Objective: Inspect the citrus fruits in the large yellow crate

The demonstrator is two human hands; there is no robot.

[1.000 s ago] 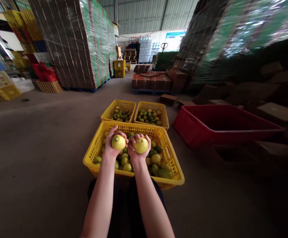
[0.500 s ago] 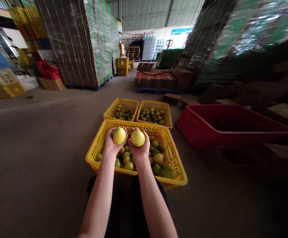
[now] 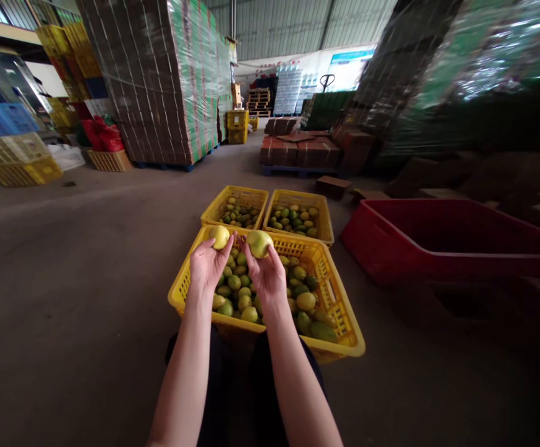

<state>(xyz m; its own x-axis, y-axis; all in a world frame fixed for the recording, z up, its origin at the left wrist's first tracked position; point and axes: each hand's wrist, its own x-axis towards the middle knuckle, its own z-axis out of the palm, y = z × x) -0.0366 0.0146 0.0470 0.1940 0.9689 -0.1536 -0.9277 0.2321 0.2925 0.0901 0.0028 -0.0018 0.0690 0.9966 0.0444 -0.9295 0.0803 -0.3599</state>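
Observation:
My left hand (image 3: 208,264), palm up, grips a yellow lemon (image 3: 219,237) at its fingertips. A yellow-green lemon (image 3: 259,244), somewhat bigger, is held between the fingers and thumb of my right hand (image 3: 269,273). Both hands are side by side above a large yellow crate (image 3: 344,310) with slotted walls. Inside that crate lie many green and yellow lemons (image 3: 244,302), partly hidden by my forearms.
Beyond the large crate stand two smaller yellow crates (image 3: 235,188) (image 3: 331,233) of similar fruit. To the right is a red tub (image 3: 367,248). Wrapped pallet stacks (image 3: 158,93) rise at the back left, and flat cartons (image 3: 316,155) lie on a blue pallet.
Both hands have tipped and turned, so the lemons now sit farther out at the fingertips and more palm shows. The view has shifted slightly left.

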